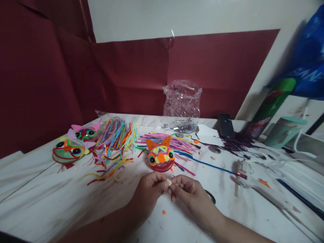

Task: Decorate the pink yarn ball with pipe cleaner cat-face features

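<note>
Your hands come together over the near middle of the desk [108, 209]. Your left hand [151, 189] pinches a small pale piece [169, 182] between thumb and forefinger; the fingertips of your right hand [191, 189] are bunched at its right side — whether they grip it too, you cannot tell from here. A black loop [211, 196] shows partly behind your right hand, and 1 orange scrap [164, 212] lies on the near side of your hands.

Just beyond them sits a colourful face with 2 orange ears [161, 157], in front of pink and blue fuzzy stems [181, 143]. To the left you have 2 more faces, a green-mouthed face [67, 153] and, behind it, a pink-eared face [87, 133], beside a multicoloured bundle of stems [113, 135]. On the far right lies a dark phone [226, 125] — near it, purple strands [239, 143].
</note>
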`<act>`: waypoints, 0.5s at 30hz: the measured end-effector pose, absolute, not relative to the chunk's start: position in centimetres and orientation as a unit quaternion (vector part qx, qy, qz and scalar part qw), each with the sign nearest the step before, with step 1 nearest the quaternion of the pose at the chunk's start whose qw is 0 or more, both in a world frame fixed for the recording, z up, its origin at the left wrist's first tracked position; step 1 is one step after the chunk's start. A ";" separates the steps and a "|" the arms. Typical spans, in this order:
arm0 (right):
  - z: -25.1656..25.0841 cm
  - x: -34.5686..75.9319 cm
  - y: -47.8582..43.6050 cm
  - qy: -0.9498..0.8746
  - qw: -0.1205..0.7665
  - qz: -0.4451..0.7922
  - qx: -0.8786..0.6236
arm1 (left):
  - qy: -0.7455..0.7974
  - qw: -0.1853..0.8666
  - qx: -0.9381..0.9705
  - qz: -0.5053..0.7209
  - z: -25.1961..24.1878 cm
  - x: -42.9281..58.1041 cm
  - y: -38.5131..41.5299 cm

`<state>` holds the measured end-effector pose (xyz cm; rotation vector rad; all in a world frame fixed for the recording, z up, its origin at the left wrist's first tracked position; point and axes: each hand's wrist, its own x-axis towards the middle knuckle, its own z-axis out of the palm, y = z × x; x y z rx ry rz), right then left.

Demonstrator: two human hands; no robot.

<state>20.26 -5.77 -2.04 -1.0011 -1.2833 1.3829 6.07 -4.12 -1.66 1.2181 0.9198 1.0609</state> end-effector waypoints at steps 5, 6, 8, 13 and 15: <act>0.0 22.5 -4.7 -0.522 0.550 0.505 -0.413 | 0.445 0.553 0.555 0.434 -1.7 5.5 -3.8; 0.8 23.3 -4.5 -0.527 0.572 0.472 -0.415 | 0.448 0.551 0.559 0.429 -1.8 5.4 -3.8; 2.6 25.3 -4.0 -0.540 0.613 0.390 -0.426 | 0.450 0.547 0.564 0.424 -1.8 5.3 -3.7; 5.4 31.4 -3.7 -0.536 0.615 0.210 -0.538 | 0.460 0.535 0.576 0.414 -1.6 5.4 -4.0; 4.6 34.6 -3.8 -0.537 0.574 0.157 -0.598 | 0.464 0.532 0.578 0.410 -1.5 5.5 -4.1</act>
